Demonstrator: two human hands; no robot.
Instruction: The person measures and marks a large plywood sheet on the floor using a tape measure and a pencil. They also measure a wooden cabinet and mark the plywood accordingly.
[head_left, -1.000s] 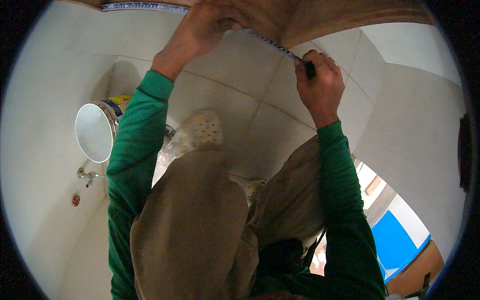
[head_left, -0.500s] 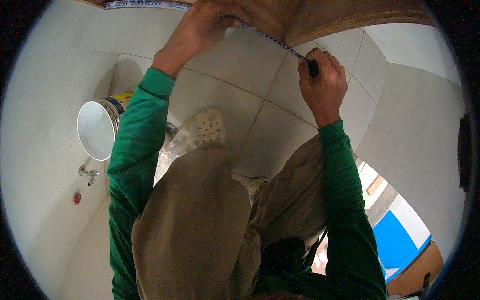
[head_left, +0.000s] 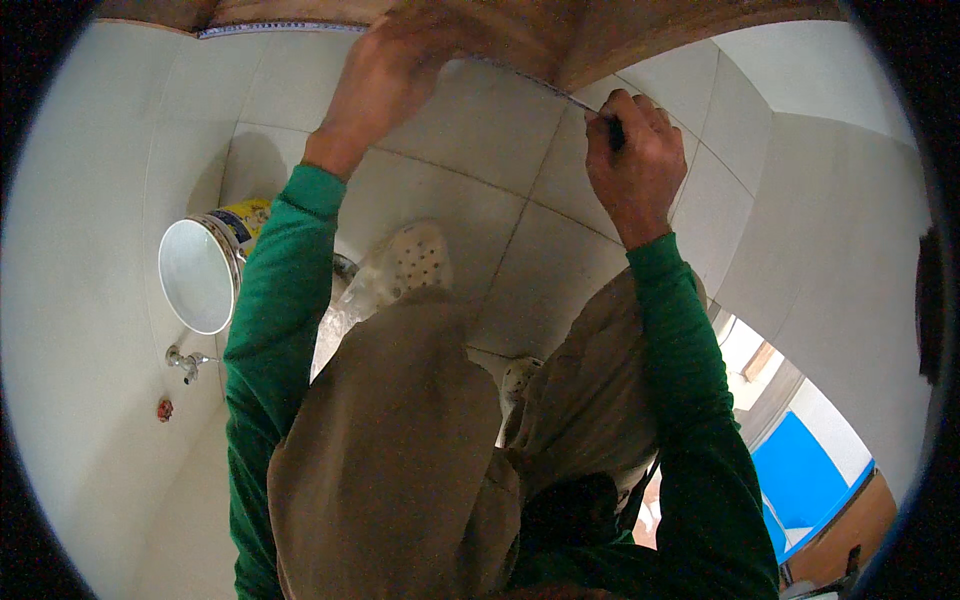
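a measuring tape (head_left: 280, 28) runs along the near edge of the wooden panel (head_left: 650, 50), then slants off below that panel's corner to the dark case (head_left: 616, 134) in the right hand (head_left: 640, 165). the right hand sits just off the panel, on its near side, with fingers curled around the case, thumb on top. the left hand (head_left: 390, 75) is up at the panel's edge, overlapping the tape; the light there is dim, so i can't fairly tell whether its fingertips pinch the tape or only press near it.

the weak point, i'd judge, is that left hand: if its pressure eased while the right hand pulled, the tape could slide off the panel's edge or spring back to the case. the slanted stretch leaves the edge line, so a reading taken across it would come out skewed.

as for writing, the tape carries fine markings too small to read. left of the panel's middle and nearer the person, a white bucket (head_left: 195, 278) wears a yellow and dark label (head_left: 248, 222), its print illegible here.
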